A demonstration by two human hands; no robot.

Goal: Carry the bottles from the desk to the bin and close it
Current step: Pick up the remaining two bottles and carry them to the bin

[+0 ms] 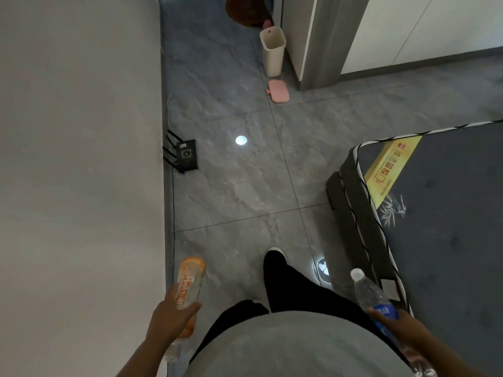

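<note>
My left hand [170, 318] grips an orange-labelled bottle [189, 284] low at the left, near the wall. In my right hand [398, 326] is a clear water bottle [371, 293] with a blue label and a white cap, pointing forward beside the bed. Far ahead by the door frame stands the cream bin [272, 51], upright and open at the top. Its pink lid [278, 90] lies flat on the floor just in front of it.
A white wall [81, 159] runs along the left, with a black router [185, 155] on the floor against it. A dark bed [441, 227] with a yellow box [392, 170] fills the right. Grey tiled floor [245, 186] stretches between them. My leg steps forward.
</note>
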